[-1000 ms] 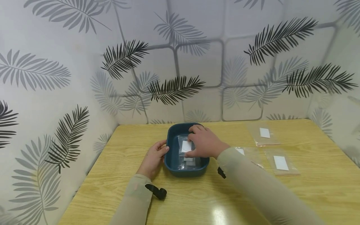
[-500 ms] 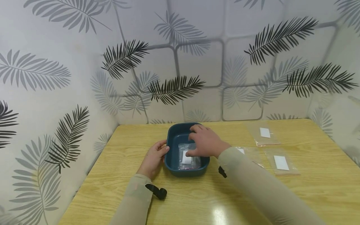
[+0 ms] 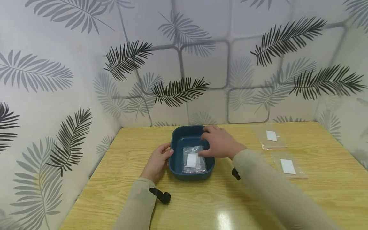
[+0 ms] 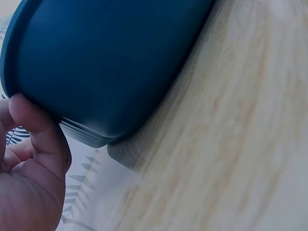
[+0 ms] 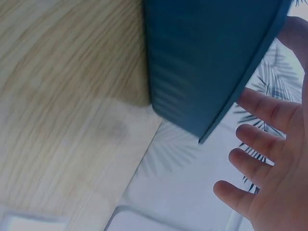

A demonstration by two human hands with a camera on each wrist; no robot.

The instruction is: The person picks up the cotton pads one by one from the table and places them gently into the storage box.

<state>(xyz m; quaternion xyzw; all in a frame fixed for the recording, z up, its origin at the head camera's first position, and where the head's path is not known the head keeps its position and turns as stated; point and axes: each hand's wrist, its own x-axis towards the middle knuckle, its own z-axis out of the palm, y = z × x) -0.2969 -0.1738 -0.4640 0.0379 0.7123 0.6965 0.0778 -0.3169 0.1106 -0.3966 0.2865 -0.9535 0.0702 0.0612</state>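
Observation:
A dark blue plastic bin stands on the wooden table. My left hand holds it by its left side, the thumb at the rim; in the left wrist view that hand bends its fingers beside the bin wall. Inside lie clear zip bags, the top one with a white card in it. Over the bin's right edge my right hand is spread and holds nothing. The right wrist view shows its separated fingers beside the bin's outer wall.
To the right lie two clear zip bags with white cards, one farther back and one nearer. Another bag is mostly hidden by my right sleeve. A patterned wall rises along the table's back edge.
The bag under my right hand has dropped to the near part of the bin's floor, and the hand has let go of it and moved right. My left hand has stayed put.

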